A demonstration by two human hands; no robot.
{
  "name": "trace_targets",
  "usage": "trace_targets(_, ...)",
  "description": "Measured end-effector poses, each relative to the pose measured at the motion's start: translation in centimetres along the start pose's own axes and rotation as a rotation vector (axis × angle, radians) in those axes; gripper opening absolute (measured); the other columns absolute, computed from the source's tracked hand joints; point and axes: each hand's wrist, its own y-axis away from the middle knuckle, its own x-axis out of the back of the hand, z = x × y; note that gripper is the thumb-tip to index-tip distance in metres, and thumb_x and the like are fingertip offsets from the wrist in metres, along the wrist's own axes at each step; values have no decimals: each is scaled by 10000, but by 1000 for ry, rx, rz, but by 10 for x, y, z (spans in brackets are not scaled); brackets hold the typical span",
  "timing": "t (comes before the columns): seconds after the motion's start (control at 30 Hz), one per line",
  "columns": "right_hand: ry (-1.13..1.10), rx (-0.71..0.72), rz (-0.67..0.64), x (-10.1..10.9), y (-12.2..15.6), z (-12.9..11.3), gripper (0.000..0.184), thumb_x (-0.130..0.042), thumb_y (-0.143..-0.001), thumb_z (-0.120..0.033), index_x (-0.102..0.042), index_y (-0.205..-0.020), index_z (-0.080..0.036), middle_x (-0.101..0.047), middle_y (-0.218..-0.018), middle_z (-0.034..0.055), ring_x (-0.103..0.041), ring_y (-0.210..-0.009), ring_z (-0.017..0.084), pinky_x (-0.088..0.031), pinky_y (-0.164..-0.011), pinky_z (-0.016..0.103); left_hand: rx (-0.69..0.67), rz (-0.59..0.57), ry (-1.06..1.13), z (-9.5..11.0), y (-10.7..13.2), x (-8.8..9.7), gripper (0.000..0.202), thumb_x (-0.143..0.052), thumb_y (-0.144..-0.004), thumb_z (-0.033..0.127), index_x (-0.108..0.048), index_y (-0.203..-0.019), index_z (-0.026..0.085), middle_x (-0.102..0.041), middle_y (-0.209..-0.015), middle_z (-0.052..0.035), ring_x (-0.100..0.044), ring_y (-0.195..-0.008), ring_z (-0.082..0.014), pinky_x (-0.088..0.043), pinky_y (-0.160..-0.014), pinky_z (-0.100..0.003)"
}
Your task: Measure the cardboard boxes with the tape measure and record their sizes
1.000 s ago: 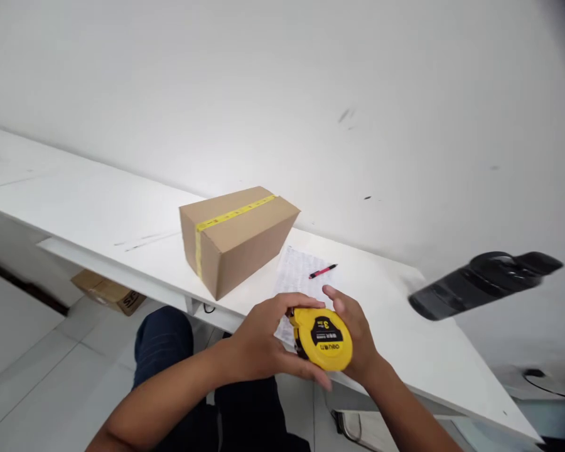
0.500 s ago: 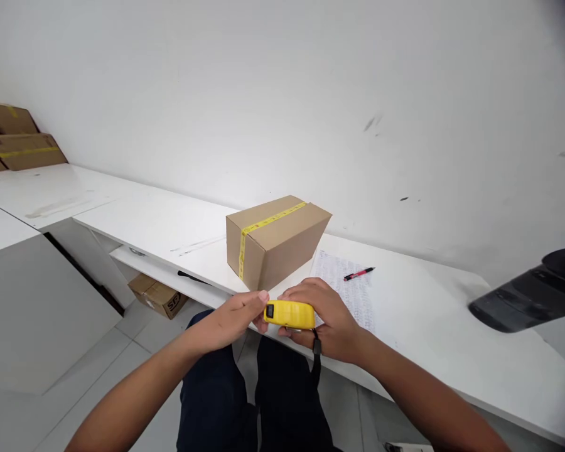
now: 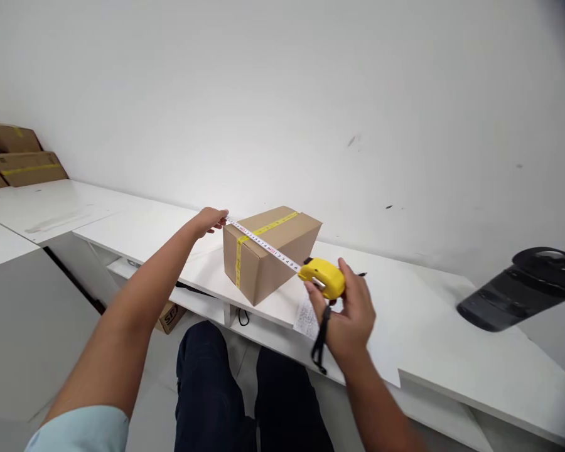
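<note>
My right hand (image 3: 351,317) grips a yellow tape measure (image 3: 323,277), held above the white table (image 3: 452,358) just right of a brown cardboard box (image 3: 268,251) sealed with yellow tape. The white tape blade (image 3: 263,244) runs out leftwards across the box's near upper edge. My left hand (image 3: 210,220) pinches the blade's end beyond the box's left corner. A black wrist strap hangs from the tape measure down past my right wrist.
A printed sheet (image 3: 306,317) lies on the table under my right hand, with a pen (image 3: 360,275) partly hidden behind it. Stacked cardboard boxes (image 3: 16,160) sit far left. Another box (image 3: 169,316) is on the floor under the table. A black object (image 3: 522,289) juts in at the right.
Both hands held the closed tape measure near my lap; now the left hand has pulled the blade out to the left and the right hand has lifted the case beside the box.
</note>
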Motion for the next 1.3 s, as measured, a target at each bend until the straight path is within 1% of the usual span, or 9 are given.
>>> trace_targets(0.17, -47, -59, -40, -37, 5, -14, 560, -697, -928, -371, -575, -1463, -258, -606, -937, 59, -621, -729, 192, -586, -632, 328, 35, -196, -151, 15, -8, -9, 354, -923, -562, 411, -701, -705, 175, -732, -821, -120, -683, -825, -278, -539, -733, -394)
trace_targets(0.37, -134, -198, -89, -70, -14, -9, 538, -692, -905, -435, -632, -1391, -212, -613, -1025, 93, -653, -898, 232, -585, -750, 345, 34, -135, -297, 24, -5, -17, 353, -944, -564, 375, -664, -643, 174, -717, -802, -109, -660, -842, -275, -508, -739, -384)
trace_targets(0.47, -177, -247, -97, -71, -16, -8, 523, -717, -877, -438, -657, -1346, -214, -620, -1033, 89, -651, -906, 234, -576, -773, 363, 38, -97, -301, 22, -3, -24, 344, -926, -648, 375, -661, -674, 157, -706, -809, -94, -654, -857, -261, -514, -770, -388)
trace_targets(0.57, -315, -351, -125, -59, -14, -1, 539, -791, -811, -422, -654, -1299, -239, -638, -1048, 66, -658, -943, 232, -571, -826, 389, 47, -85, -277, 25, 3, -19, 287, -766, -875, 405, -693, -939, 135, -708, -991, -80, -659, -920, -217, -562, -836, -393)
trace_targets(0.67, -519, -452, -77, -37, -19, 22, 638, -868, -721, -407, -576, -1267, -255, -675, -1077, 47, -684, -936, 211, -579, -828, 379, 8, -71, -176, 31, 26, 3, 290, -629, -983, 412, -645, -1094, 145, -670, -1059, -56, -649, -894, -164, -581, -808, -355)
trace_targets(0.8, -597, -450, -31, -8, -57, 82, 582, -879, -676, -457, -577, -1136, -266, -712, -946, 9, -684, -791, 184, -576, -721, 342, -40, -190, 64, 20, 94, 25, 414, -655, -909, 514, -504, -685, 200, -460, -684, 21, -422, -594, -105, -512, -653, -292)
trace_targets(0.97, -664, -510, -357, -17, -141, 166, 561, -848, -677, -495, -680, -1181, -315, -752, -1046, 13, -688, -903, 196, -541, -726, 313, 97, -449, 316, -7, 171, -15, 598, -784, -673, 725, -479, -695, 212, -391, -682, 47, -360, -545, -83, -492, -587, -294)
trace_targets(1.1, -493, -649, -486, -47, -179, 204, 504, -830, -708, -411, -699, -1181, -299, -765, -1085, 19, -692, -966, 185, -522, -780, 308, 185, -369, 461, -10, 169, -45, 632, -898, -559, 660, -500, -734, 201, -426, -696, 57, -377, -566, -68, -439, -553, -228)
trace_targets(1.3, -550, -655, -534, -67, -166, 208, 466, -620, -950, -341, -564, -1382, -179, -715, -1234, 97, -693, -970, 107, -487, -788, 269, 185, -285, 325, -10, 139, -48, 674, -895, -493, 716, -524, -692, 190, -469, -655, 47, -402, -589, -83, -385, -544, -223)
